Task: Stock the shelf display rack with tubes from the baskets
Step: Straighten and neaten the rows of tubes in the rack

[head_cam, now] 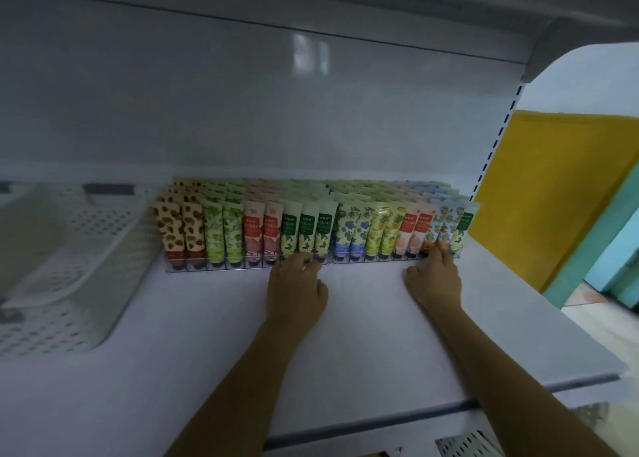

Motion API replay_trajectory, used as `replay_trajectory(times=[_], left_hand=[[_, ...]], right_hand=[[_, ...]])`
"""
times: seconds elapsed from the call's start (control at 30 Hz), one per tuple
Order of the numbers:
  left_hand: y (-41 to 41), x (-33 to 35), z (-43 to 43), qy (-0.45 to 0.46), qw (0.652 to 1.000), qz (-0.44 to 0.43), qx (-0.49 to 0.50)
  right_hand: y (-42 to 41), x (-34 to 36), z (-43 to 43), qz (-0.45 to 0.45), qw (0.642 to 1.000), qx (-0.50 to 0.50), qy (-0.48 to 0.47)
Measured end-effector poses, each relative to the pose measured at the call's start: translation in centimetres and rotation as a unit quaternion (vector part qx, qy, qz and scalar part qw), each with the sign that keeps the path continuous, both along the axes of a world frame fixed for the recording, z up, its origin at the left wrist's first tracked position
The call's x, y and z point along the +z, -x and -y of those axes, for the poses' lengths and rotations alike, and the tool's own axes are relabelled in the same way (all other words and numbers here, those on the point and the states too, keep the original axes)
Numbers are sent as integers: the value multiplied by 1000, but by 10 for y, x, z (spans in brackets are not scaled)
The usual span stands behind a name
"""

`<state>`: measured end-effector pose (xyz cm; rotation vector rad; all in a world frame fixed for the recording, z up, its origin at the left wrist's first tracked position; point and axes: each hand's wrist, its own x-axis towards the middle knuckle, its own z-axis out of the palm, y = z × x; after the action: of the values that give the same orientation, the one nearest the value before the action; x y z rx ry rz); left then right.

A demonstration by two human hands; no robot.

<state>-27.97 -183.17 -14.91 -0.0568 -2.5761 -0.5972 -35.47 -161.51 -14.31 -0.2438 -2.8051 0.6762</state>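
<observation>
The fingers [304, 262] of the left hand [296, 289] are bent down against the clear front lip of the display rack [249, 267], just below the green-labelled tubes [306, 230]; they are held close together, but the tips are blurred and it cannot be told whether anything is pinched. The fingers [440, 251] of the right hand [436, 278] are stretched forward and kept together, touching the lower ends of the orange-fruit tubes [444, 230] near the rack's right end, while the thumb is spread out to the left and laid on the shelf [363, 335]. Both palms are turned down, and both bare forearms are reached in from the lower edge of the view. The rack is set at the back of the white shelf, against the rear panel, and is filled with upright tubes [356, 228] in rows, grouped by pattern from strawberry prints on the left to blue and orange prints on the right. White perforated baskets [86, 238], blurred, are seen on the shelf just left of the rack. A yellow panel [553, 197] is seen beyond the shelf's right upright.
</observation>
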Motion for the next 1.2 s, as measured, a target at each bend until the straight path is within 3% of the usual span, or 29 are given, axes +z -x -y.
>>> replay_trajectory(times=[1.2], left_hand=[[3,-5,0,8,1000,28,-1]], right_hand=[[-4,0,4,-4,1000,-2,15]])
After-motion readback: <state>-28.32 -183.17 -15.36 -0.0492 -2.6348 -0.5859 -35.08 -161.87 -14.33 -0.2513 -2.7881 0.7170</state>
